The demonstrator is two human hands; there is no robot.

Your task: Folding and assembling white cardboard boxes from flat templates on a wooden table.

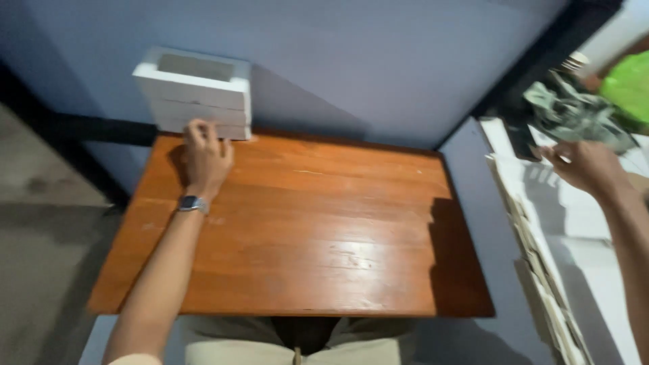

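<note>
My left hand (pixel 205 157) lies flat on the far left corner of a brown wooden table (pixel 318 236), fingertips touching the bottom of a stack of white open-topped boxes (pixel 196 91) that stands against the wall. A watch sits on that wrist. My right hand (pixel 581 164) reaches out to the right over a stack of flat white cardboard sheets (pixel 547 270), fingers spread, close to a dark flat object (pixel 522 140). The view is blurred, and I see nothing gripped in either hand.
A pale blue wall rises behind the table. At the far right lie crumpled grey-green material (pixel 574 111) and a bright green bag (pixel 629 84). Grey floor (pixel 40 236) is left of the table. My lap shows below the table's near edge.
</note>
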